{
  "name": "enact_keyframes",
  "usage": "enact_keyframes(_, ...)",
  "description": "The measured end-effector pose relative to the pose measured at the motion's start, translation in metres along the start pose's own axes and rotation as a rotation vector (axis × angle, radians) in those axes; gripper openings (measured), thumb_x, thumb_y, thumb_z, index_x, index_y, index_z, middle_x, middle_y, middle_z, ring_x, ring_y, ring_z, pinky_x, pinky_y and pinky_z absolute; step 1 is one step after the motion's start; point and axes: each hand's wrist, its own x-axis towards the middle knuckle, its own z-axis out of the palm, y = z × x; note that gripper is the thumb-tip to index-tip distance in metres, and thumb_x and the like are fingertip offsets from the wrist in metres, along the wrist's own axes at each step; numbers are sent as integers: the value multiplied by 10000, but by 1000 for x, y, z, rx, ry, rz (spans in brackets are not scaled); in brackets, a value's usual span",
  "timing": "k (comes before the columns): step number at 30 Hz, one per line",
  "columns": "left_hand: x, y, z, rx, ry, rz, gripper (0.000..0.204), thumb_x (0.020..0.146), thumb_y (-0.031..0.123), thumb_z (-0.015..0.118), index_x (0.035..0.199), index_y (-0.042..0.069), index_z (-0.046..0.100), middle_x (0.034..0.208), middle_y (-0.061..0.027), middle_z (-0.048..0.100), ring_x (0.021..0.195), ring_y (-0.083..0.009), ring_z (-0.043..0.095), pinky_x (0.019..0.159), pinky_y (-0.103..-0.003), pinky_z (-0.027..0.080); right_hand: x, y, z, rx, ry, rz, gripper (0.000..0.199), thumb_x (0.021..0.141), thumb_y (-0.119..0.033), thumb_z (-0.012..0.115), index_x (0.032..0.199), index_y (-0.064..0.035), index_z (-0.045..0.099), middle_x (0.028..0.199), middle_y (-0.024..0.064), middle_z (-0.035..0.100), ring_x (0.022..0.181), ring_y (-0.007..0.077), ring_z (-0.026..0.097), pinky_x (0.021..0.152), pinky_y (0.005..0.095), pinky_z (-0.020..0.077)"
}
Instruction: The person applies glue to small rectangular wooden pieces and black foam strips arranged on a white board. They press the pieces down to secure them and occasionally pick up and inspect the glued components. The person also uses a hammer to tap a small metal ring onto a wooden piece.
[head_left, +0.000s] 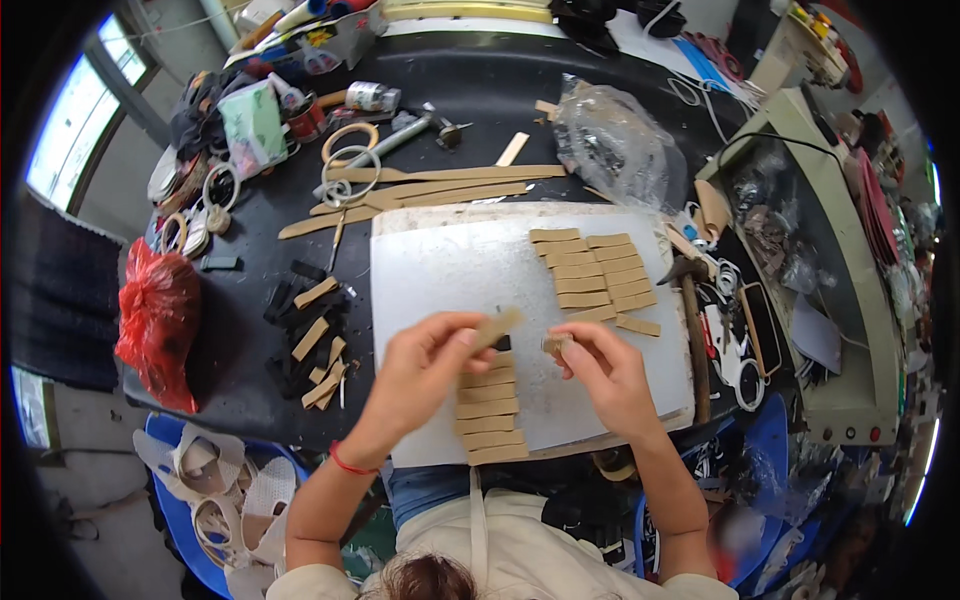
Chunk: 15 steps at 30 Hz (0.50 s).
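Here, going outward from the fingers:
Left hand [425, 365]: fingers pinched on a tan strip [497, 324], held just above the white board [440, 270]; its long axis tilts up toward the right.
Right hand [600, 370]: fingers closed on a small tan piece [553, 344], its shape too small to tell.
Relation: the two pieces sit near each other, a small gap between them; the strip lies left of the right hand's fingers.
Near stack [490, 410]: tan strips in a column, directly below both hands.
Far rows [595, 272]: more strips laid crosswise, beyond the right hand.
Worktop [250, 350]: dark, with offcuts [318, 340] left of the board and a hammer [690, 320] on the right.
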Motion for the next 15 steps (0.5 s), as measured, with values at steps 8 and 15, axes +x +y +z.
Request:
enact_keyframes(8,-36,7,21,-119,-48,22,286,986,100,558,1221,-54,613,1086,-128,680,951,-160,678,838,-270,557,-22,-16,18,-441,-37,-442,261,784,27,734,1027,-37,666,838,99,680,676,228,632,593,303,497)
enact_keyframes(15,-37,11,19,115,-69,172,268,950,57,594,1198,-38,634,1068,-133,694,947,-156,673,834,-268,545,-18,-22,15,-511,-78,-384,182,808,72,698,973,2,665,839,93,692,731,164,673,652,260,530)
